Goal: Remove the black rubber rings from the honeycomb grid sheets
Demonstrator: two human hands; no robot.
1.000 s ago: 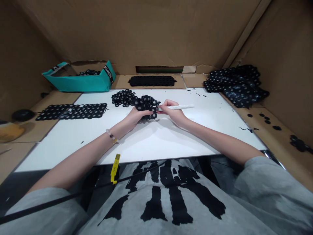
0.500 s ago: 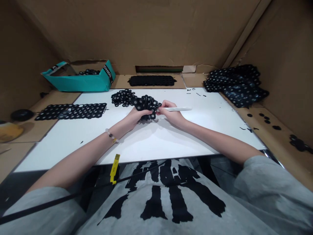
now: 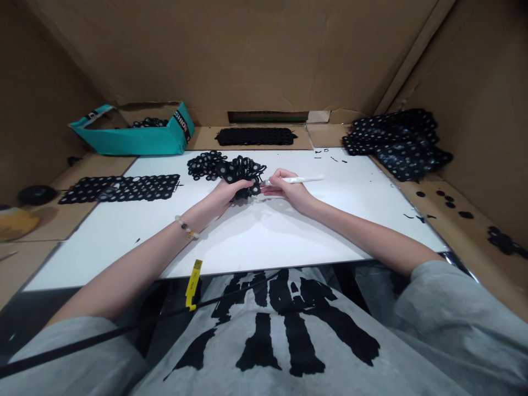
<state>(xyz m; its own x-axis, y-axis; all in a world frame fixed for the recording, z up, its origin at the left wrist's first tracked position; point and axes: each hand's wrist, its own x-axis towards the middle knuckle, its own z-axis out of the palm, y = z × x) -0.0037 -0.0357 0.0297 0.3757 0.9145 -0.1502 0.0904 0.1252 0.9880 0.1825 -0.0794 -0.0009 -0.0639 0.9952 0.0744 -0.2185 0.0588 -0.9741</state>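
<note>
1. Left hand (image 3: 231,192): mine, closed round the black pale-dotted bunch, thumb laid across its near side; the fingers beneath are mostly hidden.
2. Right hand (image 3: 289,188): mine, pinched closed on a slim white pen-shaped tool (image 3: 305,179), its tip pointing left at the bunch's edge; whether it touches, I cannot tell.
3. Black pale-dotted bunch (image 3: 237,169): one, gathered and crumpled, over the middle of the white tabletop (image 3: 264,242), just beside a looser dotted cluster (image 3: 204,165). I judge it light, soft and floppy, rather slippery where glossy, its thin links apt to tear. Best held by the thick gathered body, thumb on top, close to the edge under the tool; a single outer disc makes a poor hold.
4. Flat dotted panel (image 3: 124,188): one, to my left, overhanging the tabletop's edge.
5. Teal box (image 3: 136,142): one, far left, dotted pieces inside.
</note>
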